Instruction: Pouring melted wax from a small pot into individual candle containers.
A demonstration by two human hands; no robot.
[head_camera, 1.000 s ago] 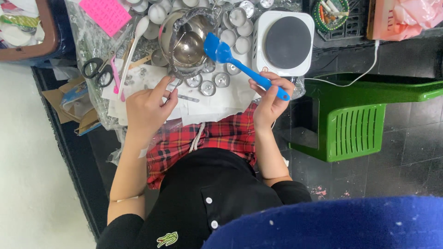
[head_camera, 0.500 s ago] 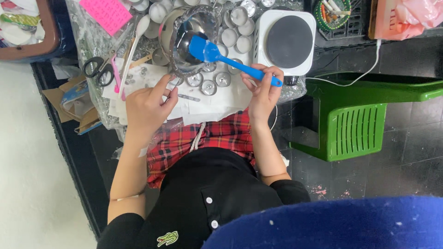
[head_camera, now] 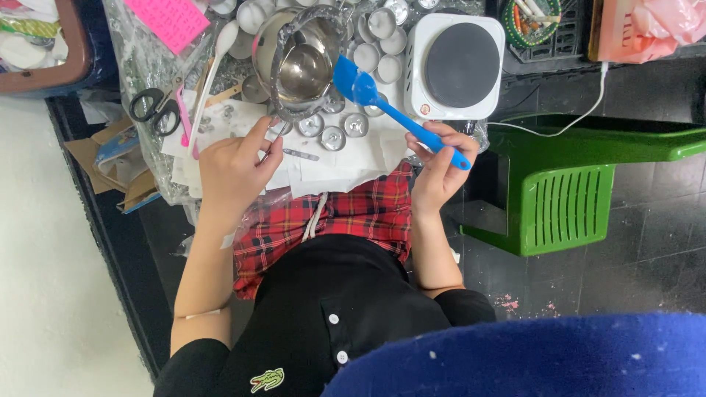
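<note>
Right there at the worktop's (head_camera: 346,165) near edge, seen from the head camera, the person is seated with a red plaid cloth (head_camera: 346,213) over the lap. The risk I'd judge first: the steel pot (head_camera: 301,59) sits among many small round tins (head_camera: 368,55), and a careless sweep of the blue spatula (head_camera: 390,110) could knock tins over or drip whatever clings to its blade onto the white paper (head_camera: 331,158). The pot's handle is held only lightly, so a tilt could spill it toward the lap.

The right hand (head_camera: 440,165) is curled closed around the end of the spatula's handle, near the worktop's front right corner, with the blade angled up and resting by the pot's right rim. The left hand (head_camera: 235,169) is half closed, fingertips pinching the pot's thin handle at the front edge. Black scissors (head_camera: 154,110) lie toward the left edge, and a white hotplate (head_camera: 456,66) stands at the far right.
</note>
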